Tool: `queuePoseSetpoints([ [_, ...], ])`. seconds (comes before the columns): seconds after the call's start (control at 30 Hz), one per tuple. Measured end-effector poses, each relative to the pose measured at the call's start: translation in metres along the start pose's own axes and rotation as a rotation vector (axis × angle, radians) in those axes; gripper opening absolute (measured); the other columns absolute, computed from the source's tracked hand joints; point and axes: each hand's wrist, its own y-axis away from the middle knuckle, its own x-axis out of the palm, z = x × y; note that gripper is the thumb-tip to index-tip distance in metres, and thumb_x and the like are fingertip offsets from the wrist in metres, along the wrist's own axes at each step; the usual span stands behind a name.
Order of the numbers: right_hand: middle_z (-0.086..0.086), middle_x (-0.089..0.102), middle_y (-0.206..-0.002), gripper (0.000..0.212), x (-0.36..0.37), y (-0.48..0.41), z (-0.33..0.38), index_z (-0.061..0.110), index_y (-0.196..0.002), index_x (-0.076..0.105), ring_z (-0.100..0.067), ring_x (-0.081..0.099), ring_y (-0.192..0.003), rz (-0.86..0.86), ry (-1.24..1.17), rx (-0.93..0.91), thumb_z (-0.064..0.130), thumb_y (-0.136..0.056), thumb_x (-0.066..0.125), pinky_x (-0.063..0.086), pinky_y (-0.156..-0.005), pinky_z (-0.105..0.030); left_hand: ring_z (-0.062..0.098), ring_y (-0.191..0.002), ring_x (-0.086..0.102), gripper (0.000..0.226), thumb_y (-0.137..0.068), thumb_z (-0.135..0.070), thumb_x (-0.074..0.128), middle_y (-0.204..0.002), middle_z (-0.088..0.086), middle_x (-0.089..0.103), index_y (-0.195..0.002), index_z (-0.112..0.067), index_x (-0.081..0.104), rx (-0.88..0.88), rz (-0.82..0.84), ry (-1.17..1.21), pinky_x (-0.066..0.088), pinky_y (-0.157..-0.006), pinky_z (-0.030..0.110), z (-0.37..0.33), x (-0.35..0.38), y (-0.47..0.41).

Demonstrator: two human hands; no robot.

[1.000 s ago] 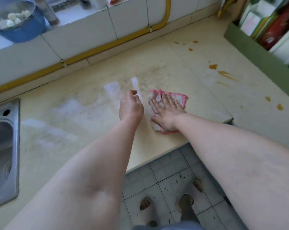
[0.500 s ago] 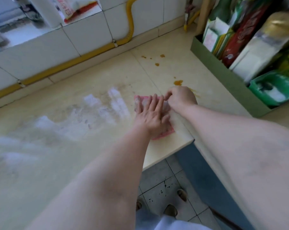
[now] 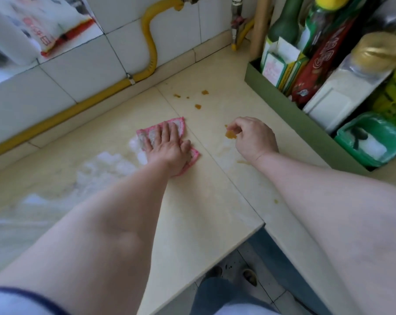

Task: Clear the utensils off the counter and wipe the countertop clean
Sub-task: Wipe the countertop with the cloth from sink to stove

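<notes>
On the counter [image 3: 206, 201], left hand [image 3: 169, 148] pressed flat on the cloth [image 3: 181, 128].
Left grip was spread wide, palm down, closing on nothing. Right hand [image 3: 252, 138] sat just right of the cloth, fingers curled in a narrow pinch over an orange stain [image 3: 230, 134]; couldn't tell if it held anything. More stains [image 3: 198, 106] lay nearer the wall.

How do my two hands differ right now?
The left hand lies flat, fingers spread, pressing the pink-edged cloth. The right hand is curled, fingertips at an orange-brown stain, touching no cloth. Both are bare and low over the cream countertop.
</notes>
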Motion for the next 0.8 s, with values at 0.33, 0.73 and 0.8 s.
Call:
queuePoseSetpoints([
  [0.33,0.003,0.070,-0.104,0.048,0.014,-0.074,0.004,0.023,-0.101,0.070,-0.018,0.062,-0.102,-0.085,-0.093,0.021,-0.009,-0.077,0.042,0.051,-0.086,-0.034,0.025,-0.151,-0.011,0.075,-0.099,-0.051,0.017,-0.163,0.011,-0.007,-0.153,-0.005,-0.005,-0.105,-0.103,0.046,-0.007,-0.121,0.046,-0.008,-0.030,-0.108],
  [0.73,0.002,0.069,-0.107,0.050,0.012,-0.085,-0.013,0.020,-0.104,0.069,-0.018,0.060,-0.104,-0.085,-0.079,0.072,-0.010,-0.076,0.040,0.050,-0.088,-0.036,0.024,-0.151,0.001,0.067,-0.102,-0.046,0.018,-0.164,0.011,0.004,-0.155,-0.007,0.005,0.210,-0.117,-0.048,0.003,-0.122,0.042,-0.032,-0.049,-0.167],
  [0.8,0.002,0.067,-0.111,0.049,0.010,-0.079,-0.019,0.021,-0.108,0.067,-0.018,0.060,-0.106,-0.078,-0.043,0.118,-0.009,-0.079,0.042,0.050,-0.088,-0.036,0.023,-0.151,0.000,0.067,-0.102,-0.046,0.018,-0.164,0.010,0.003,-0.155,-0.008,0.005,0.273,-0.089,-0.050,0.002,-0.122,0.042,-0.043,-0.048,-0.162],
])
